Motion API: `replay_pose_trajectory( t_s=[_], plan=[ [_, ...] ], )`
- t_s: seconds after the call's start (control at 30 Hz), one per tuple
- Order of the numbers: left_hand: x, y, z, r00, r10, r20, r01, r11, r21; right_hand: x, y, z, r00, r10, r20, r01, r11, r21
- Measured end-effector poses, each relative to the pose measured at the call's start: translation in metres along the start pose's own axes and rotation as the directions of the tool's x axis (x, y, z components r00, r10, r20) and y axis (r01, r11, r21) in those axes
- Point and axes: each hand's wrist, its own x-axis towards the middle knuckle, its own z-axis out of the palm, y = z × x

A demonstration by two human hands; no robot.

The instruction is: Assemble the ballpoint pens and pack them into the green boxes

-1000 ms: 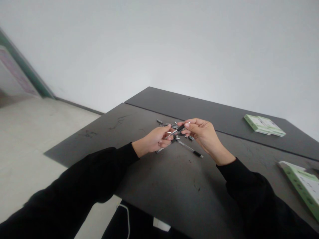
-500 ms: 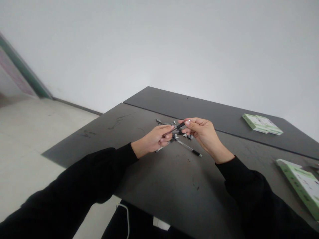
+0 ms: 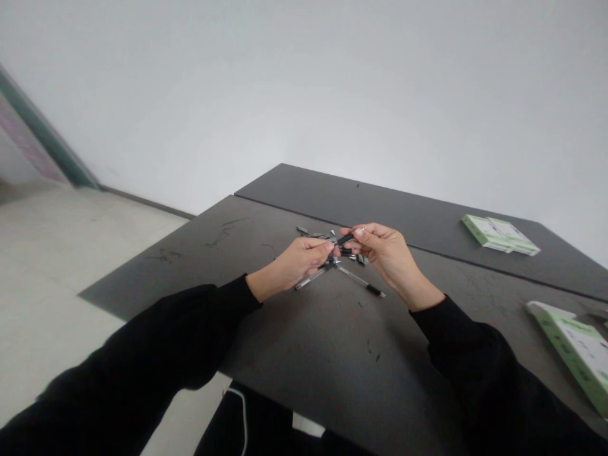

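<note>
Both hands meet over the middle of the dark table, pinching one pen [image 3: 345, 239] with a black grip between them. My left hand [image 3: 310, 258] is closed round its lower left part, thumb on top. At the upper right end, my right hand [image 3: 382, 246] pinches the pen near its silvery tip between thumb and fingers. Below the hands lies a loose heap of pens and pen parts [image 3: 349, 252], partly hidden by them. One clear pen with a black grip [image 3: 360, 280] points toward the lower right, and another [image 3: 308, 279] toward the lower left.
Flat green-and-white boxes [image 3: 498, 234] lie on the far table at the right. A larger green-and-white box [image 3: 572, 354] is at the near right edge. A seam runs across the dark table [image 3: 294, 342]. A white cable [image 3: 244, 411] hangs below the front edge.
My left hand has slid slightly up along the pen toward my right hand, its fingers curling in more. My right hand has hardly moved.
</note>
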Motion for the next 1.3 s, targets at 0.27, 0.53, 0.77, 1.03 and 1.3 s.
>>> replay_pose_trajectory(
  t_s=[0.27,0.53,0.77,1.03,1.3],
  plan=[
    [0.0,0.0,0.003,0.966,0.232,-0.118,-0.174,0.913,0.369,0.0,0.008,0.0,0.999,0.017,-0.037,-0.019,0.999,-0.049],
    [0.005,0.003,-0.001,0.99,-0.141,-0.009,0.139,0.985,-0.105,-0.002,-0.001,0.004,0.999,-0.031,-0.018,0.031,0.999,-0.01],
    [0.004,0.002,-0.006,0.94,-0.292,0.175,0.323,0.927,-0.191,-0.002,-0.002,0.003,0.999,-0.036,-0.023,0.036,0.999,-0.008],
    [0.004,-0.006,-0.003,1.0,-0.01,-0.018,0.01,1.0,0.019,0.0,0.003,0.001,0.999,-0.026,-0.03,0.025,1.0,-0.018],
    [0.004,-0.006,0.0,0.99,0.075,-0.122,-0.058,0.989,0.139,0.003,-0.001,-0.002,1.0,0.003,-0.024,-0.005,0.996,-0.089]
  ],
)
